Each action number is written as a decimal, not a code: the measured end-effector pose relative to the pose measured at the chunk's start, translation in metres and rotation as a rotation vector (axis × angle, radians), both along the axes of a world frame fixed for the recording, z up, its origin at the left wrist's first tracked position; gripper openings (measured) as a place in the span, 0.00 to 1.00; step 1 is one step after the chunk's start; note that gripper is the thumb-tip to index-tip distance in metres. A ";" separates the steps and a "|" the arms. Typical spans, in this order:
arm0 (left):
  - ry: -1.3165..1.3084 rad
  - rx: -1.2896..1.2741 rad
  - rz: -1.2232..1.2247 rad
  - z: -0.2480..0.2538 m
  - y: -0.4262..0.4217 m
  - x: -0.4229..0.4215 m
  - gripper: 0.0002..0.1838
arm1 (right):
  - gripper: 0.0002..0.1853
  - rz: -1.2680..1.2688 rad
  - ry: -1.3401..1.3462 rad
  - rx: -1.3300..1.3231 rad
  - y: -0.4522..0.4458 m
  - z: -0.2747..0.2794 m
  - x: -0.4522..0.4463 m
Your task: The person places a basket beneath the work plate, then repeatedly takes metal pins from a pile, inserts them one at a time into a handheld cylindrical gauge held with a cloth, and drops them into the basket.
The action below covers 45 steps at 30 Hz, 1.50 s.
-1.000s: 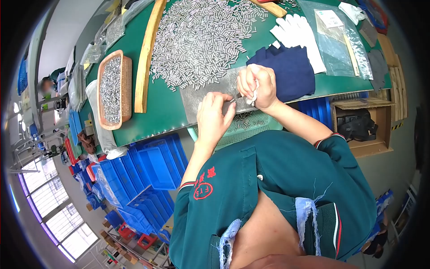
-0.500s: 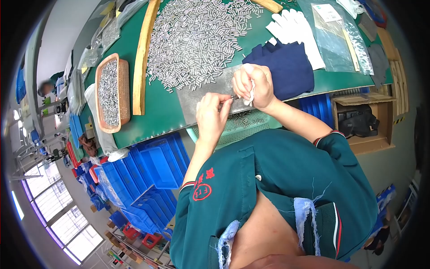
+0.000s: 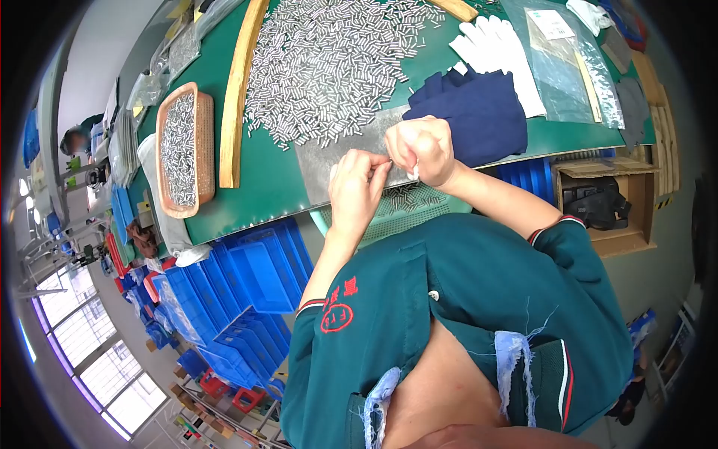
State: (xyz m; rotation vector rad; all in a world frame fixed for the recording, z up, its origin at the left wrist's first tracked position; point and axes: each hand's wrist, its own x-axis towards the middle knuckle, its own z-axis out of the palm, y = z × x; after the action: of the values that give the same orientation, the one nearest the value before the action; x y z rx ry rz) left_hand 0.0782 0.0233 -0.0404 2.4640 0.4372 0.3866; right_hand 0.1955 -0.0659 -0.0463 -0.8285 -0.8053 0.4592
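My left hand is in a pinch, thumb against forefinger, with the end of a small metal pin just showing at the fingertips. Close beside it, my right hand is closed round a white cloth, most of which the fingers hide. The two hands almost meet over the front edge of a grey mat. Beyond them spreads a large heap of short metal pins. Below the hands a light green basket holds more pins.
A tan basket of pins stands left of a wooden strip. Folded navy cloth, a white glove and plastic bags lie at right. Blue bins and a cardboard box are below the table.
My right hand has turned, its fingers curling over the cloth so that less white shows. My left hand keeps its pinch in nearly the same place.
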 end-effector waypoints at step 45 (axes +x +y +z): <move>0.024 0.169 -0.015 0.006 0.001 0.007 0.07 | 0.21 0.023 0.183 0.013 -0.004 0.003 0.001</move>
State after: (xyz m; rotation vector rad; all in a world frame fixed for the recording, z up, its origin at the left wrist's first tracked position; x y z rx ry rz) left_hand 0.0855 0.0241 -0.0348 2.6368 0.4104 0.4036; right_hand 0.1963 -0.0697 -0.0431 -0.7538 -0.6490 0.5417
